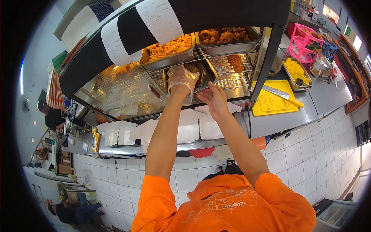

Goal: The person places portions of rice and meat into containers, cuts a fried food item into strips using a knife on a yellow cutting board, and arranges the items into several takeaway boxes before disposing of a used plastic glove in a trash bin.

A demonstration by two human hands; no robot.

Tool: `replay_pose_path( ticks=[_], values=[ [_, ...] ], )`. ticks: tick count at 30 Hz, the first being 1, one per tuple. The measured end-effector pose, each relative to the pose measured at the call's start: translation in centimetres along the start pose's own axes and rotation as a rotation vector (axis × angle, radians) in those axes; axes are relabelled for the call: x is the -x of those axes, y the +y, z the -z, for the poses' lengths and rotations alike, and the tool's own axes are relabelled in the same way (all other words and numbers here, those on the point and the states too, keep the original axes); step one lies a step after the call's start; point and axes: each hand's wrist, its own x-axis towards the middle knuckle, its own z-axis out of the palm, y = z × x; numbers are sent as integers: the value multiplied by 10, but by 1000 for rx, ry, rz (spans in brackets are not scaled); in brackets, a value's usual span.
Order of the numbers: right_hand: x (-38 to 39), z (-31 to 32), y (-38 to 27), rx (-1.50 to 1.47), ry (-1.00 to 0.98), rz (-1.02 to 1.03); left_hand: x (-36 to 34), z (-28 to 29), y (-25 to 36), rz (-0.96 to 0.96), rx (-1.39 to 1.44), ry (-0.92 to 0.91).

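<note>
My left hand point(181, 79), in a clear plastic glove, reaches into a dark metal tray point(210, 71) on the wire rack of a glass-fronted food warmer. Its fingers point away from me and are mostly hidden; a brown fried piece point(191, 68) shows just beyond them. My bare right hand point(215, 99) is at the tray's near right corner, its fingers curled at the rim. Behind stand two steel pans, one of orange-brown fried pieces point(170, 48) and one of darker fried chicken point(224, 36). A single fried chicken piece point(235, 63) lies on the rack at right.
Open white paper boxes point(188, 127) line the counter's front edge. To the right are a yellow cutting board point(266, 102) with a knife point(284, 95), a pan of yellow food point(296, 72) and a pink tiered rack point(303, 44). Paper slips point(159, 19) hang on the warmer. Other people are farther left.
</note>
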Motion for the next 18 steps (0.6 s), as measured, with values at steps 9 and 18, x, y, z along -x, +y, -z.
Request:
replay_pose_path(
  ticks=[9,18],
  values=[
    [-18,-4,-2,-41,-86,-9,38,24,9,-89,150,127],
    [86,138,-45,583,-258,-231,113,60,43,-317,180,13]
  ],
)
